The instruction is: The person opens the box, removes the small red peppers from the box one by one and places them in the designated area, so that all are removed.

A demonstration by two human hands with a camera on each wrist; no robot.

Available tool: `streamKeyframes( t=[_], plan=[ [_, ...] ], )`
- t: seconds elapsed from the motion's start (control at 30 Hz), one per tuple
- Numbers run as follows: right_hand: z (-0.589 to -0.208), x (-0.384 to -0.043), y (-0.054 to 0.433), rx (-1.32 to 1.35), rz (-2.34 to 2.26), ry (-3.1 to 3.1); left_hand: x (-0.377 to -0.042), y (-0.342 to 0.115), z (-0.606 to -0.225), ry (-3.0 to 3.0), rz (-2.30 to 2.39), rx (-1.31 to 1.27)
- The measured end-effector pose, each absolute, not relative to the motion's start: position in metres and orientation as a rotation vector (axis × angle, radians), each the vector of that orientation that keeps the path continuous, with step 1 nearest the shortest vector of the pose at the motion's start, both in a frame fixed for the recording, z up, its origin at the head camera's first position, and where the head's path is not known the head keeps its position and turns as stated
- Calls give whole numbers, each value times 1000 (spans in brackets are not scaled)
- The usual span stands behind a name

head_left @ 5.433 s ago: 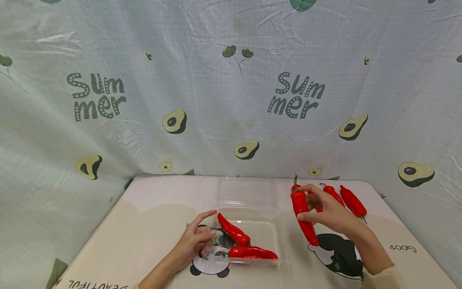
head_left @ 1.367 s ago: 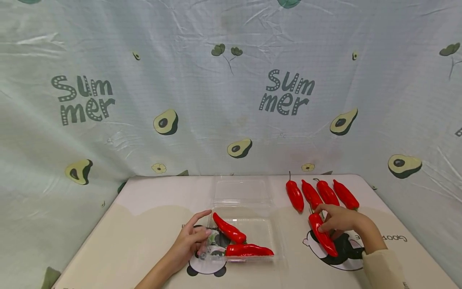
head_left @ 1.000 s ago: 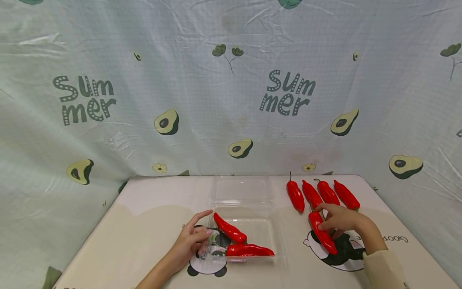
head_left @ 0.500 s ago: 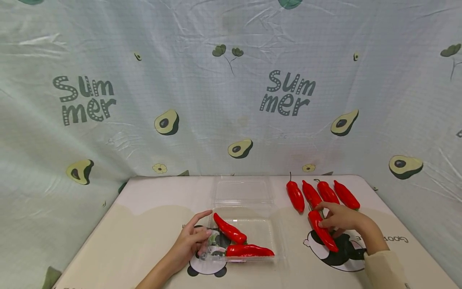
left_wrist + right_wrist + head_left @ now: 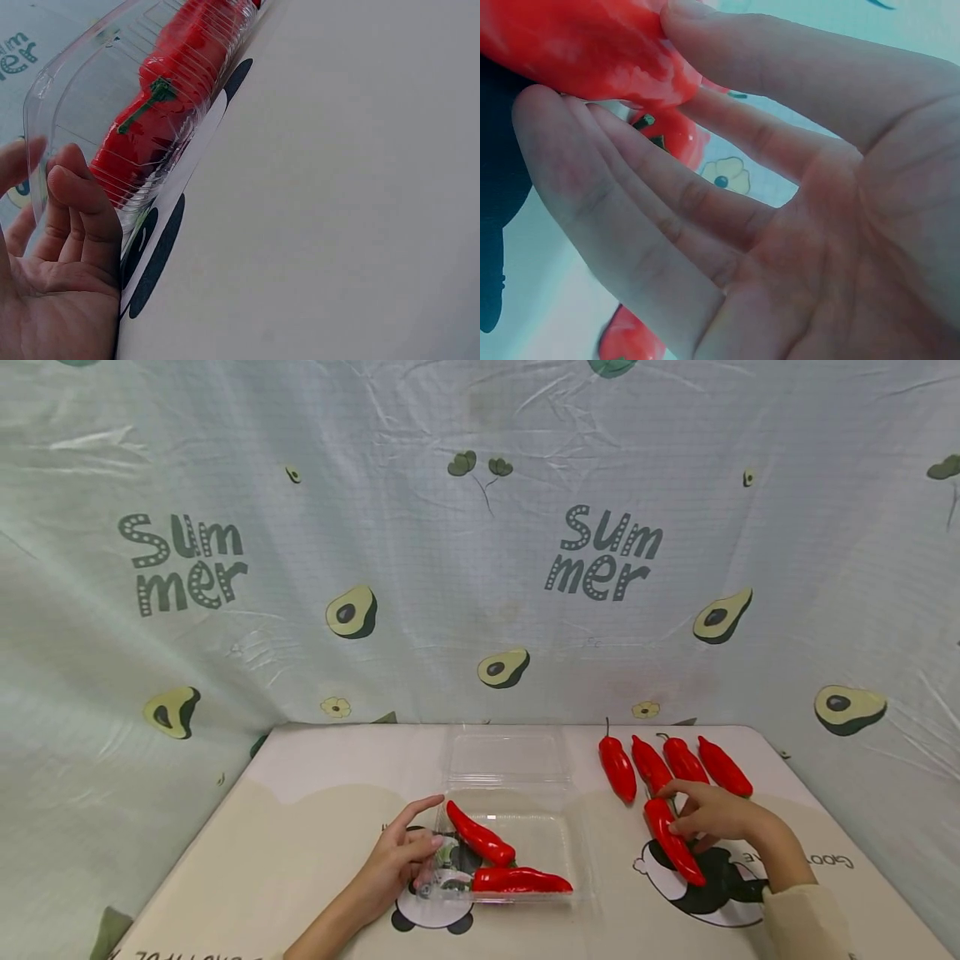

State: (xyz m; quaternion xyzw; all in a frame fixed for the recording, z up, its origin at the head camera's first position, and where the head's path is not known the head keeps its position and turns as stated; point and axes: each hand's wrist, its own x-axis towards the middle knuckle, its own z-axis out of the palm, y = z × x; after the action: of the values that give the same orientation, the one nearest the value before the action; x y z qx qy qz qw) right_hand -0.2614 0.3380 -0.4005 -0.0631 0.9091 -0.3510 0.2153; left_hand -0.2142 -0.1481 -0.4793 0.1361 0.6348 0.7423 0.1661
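Note:
My left hand [image 5: 397,860] grips the left wall of a clear plastic clamshell box [image 5: 540,835], its index finger stretched along the corner. In the left wrist view, fingers [image 5: 82,195] curl at the box's rim. Inside the box lie two red chili peppers: one slanted [image 5: 480,835], one along the front wall [image 5: 522,881]. My right hand [image 5: 708,814] pinches another red chili pepper [image 5: 675,843] between thumb and fingers, low over the dark animal print. The right wrist view has the thumb [image 5: 727,37] on that pepper, with the fingertips below it.
A row of several red chili peppers [image 5: 617,768] lies at the back right of the table, just beyond my right hand. The box's lid [image 5: 506,756] is folded back flat behind it. A curtain with avocado prints [image 5: 420,568] hangs along the table's far edge.
Compared with the oldest frame, my right hand and its pepper have moved right and toward me, below the row. Over the last second both hands hold almost still.

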Motion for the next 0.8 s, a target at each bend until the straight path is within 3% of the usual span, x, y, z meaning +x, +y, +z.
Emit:
streamKeyframes(
  t=[0.8],
  plan=[
    [-400,-261,340,-182,-986,2504,-215,-148,-483,1803,2116,392]
  ],
)
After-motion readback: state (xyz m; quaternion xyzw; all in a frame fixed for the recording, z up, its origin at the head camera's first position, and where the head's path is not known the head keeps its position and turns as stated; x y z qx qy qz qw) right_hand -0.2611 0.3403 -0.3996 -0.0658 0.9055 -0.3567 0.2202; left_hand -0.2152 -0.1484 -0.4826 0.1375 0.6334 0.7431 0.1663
